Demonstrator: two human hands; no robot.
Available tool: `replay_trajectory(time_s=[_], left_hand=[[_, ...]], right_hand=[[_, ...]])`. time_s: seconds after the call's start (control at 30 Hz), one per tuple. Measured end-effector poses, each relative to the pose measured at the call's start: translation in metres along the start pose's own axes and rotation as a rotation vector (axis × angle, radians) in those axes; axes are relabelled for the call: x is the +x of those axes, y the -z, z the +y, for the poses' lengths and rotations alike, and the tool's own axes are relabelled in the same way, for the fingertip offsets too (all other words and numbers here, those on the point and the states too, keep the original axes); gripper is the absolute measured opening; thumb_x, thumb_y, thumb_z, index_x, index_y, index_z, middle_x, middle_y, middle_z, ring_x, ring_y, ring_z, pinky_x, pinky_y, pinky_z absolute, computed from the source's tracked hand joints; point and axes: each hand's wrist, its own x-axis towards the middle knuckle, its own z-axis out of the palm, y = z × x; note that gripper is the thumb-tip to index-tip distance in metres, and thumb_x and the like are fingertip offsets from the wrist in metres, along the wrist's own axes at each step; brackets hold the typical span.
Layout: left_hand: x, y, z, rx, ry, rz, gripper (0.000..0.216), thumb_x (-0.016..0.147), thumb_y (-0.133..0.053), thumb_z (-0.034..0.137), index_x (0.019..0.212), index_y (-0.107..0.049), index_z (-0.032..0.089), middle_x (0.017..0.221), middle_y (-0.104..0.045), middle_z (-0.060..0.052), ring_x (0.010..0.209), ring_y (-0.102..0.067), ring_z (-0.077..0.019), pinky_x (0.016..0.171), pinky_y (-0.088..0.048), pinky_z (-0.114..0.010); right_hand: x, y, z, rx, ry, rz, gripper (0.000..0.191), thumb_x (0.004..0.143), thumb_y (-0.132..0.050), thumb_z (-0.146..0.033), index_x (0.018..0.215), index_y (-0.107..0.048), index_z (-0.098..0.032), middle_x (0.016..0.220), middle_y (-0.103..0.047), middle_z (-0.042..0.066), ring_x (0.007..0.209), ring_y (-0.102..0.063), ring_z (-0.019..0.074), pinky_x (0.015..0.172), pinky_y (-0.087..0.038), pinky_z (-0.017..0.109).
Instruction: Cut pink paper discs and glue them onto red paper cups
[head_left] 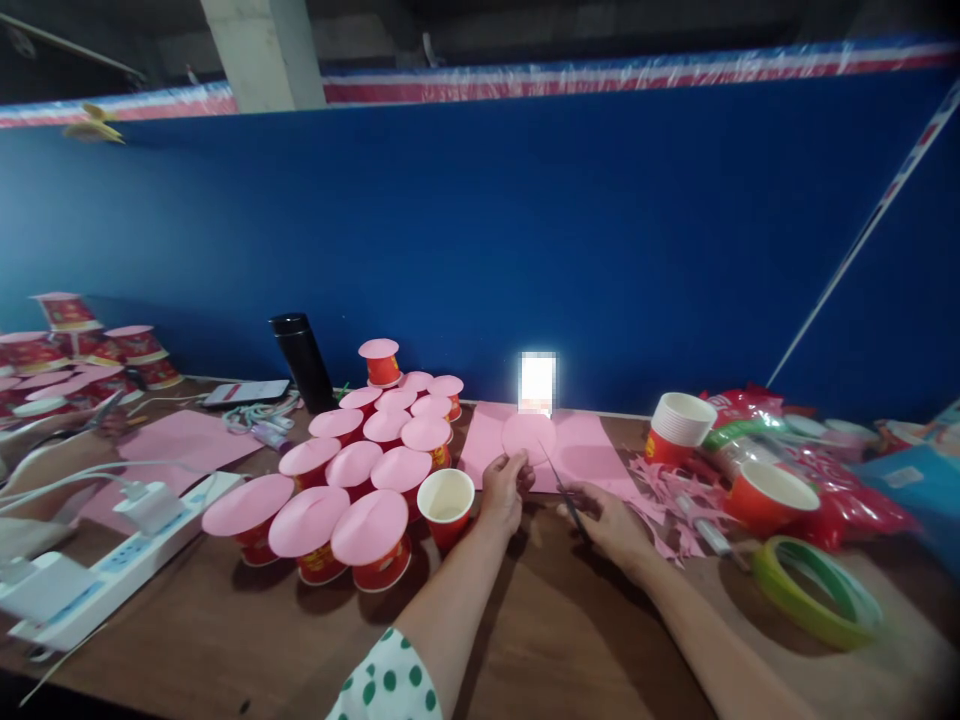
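My left hand point(504, 492) pinches the near edge of a round pink paper disc point(528, 434). In my right hand point(611, 528) is a pair of dark scissors point(559, 476), whose blades reach up to the disc's right side; how far the blades are parted cannot be made out. Beneath both hands' work lie pink paper sheets point(594, 446). Just left of my left forearm stands an uncovered paper cup point(447, 494). Several red paper cups topped with pink discs point(370, 530) stand in rows farther left.
Pink scraps point(679, 505), stacked cups point(679, 425), a red cup point(772, 498), plastic bags point(832, 490) and green tape rolls point(817, 595) are right. Left are a black bottle point(301, 362), power strip point(127, 560) and another person's hands point(60, 450). A blue partition point(480, 230) rises behind.
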Motion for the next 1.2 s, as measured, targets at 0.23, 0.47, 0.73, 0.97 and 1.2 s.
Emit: replay_trajectory(time_s=[0.23,0.47,0.73,0.97,1.2], left_hand=[[-0.0018,-0.0031,0.001,0.037,-0.056,0.032,0.034,0.053,-0.082,0.03,0.064,-0.056,0.012,0.055,-0.052,0.004,0.052,-0.051,-0.0061,0.051,-0.042,-0.017],[-0.0029,-0.0044,-0.001,0.025,-0.024,0.039,0.035,0.05,-0.084,0.029,0.064,-0.055,0.013,0.054,-0.052,0.004,0.05,-0.052,-0.0058,0.051,-0.042,-0.017],[-0.0012,-0.0021,-0.0055,0.057,0.001,0.058,0.036,0.051,-0.084,0.029,0.066,-0.056,0.013,0.056,-0.056,0.002,0.052,-0.055,-0.0064,0.052,-0.045,-0.017],[-0.0036,-0.0031,-0.006,0.062,0.003,0.05,0.036,0.052,-0.084,0.03,0.065,-0.056,0.013,0.056,-0.056,0.003,0.051,-0.054,-0.0054,0.05,-0.044,-0.016],[-0.0038,-0.0032,-0.0059,0.07,0.005,0.053,0.035,0.052,-0.084,0.029,0.065,-0.056,0.013,0.057,-0.056,0.003,0.052,-0.055,-0.006,0.052,-0.046,-0.016]], right_hand=[[-0.0009,-0.0019,0.0,0.069,-0.102,-0.047,0.048,0.065,-0.072,-0.047,0.103,-0.061,-0.019,0.082,-0.067,0.003,0.059,-0.058,0.0128,0.045,-0.046,0.021],[-0.0024,-0.0043,-0.0016,0.065,-0.073,-0.051,0.043,0.065,-0.072,-0.044,0.099,-0.062,-0.019,0.075,-0.064,0.001,0.058,-0.056,0.0121,0.047,-0.046,0.022],[-0.0022,-0.0034,-0.0009,0.061,-0.061,-0.045,0.04,0.065,-0.073,-0.041,0.098,-0.064,-0.019,0.072,-0.064,0.0,0.058,-0.057,0.012,0.047,-0.046,0.021],[-0.0043,-0.004,-0.0043,0.04,-0.087,-0.039,0.043,0.066,-0.071,-0.046,0.099,-0.063,-0.02,0.062,-0.06,-0.002,0.052,-0.054,0.0123,0.044,-0.044,0.022],[-0.0013,-0.0034,0.0021,0.055,-0.079,-0.046,0.043,0.065,-0.072,-0.046,0.098,-0.062,-0.02,0.066,-0.061,-0.002,0.053,-0.055,0.0123,0.046,-0.045,0.022]])
